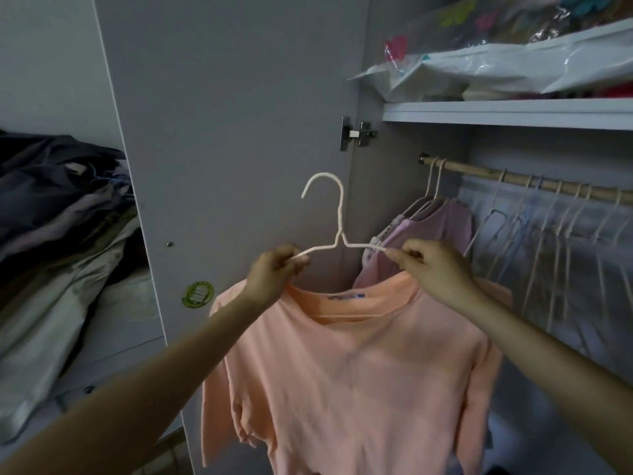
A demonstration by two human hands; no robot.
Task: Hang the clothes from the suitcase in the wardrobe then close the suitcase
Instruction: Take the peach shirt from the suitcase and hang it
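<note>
— What are the hands doing, seen from the head camera?

— The left hand (274,269) and the right hand (424,265) are each pinching an arm of the white hanger (337,214), holding it upright before the open wardrobe door (222,132).

— And the shirt?

— The peach shirt (349,371) is hanging from the hanger, left of the rail (534,181), near a lilac shirt (431,231).

Worn on the head, looked forward and slightly down from close range into an open wardrobe (424,138). Faced the inside of its door (233,114) at centre-left, with the rail (513,178) and shelf (507,113) to the right. Took in both forearms reaching out from the lower corners. Only one view given.
</note>
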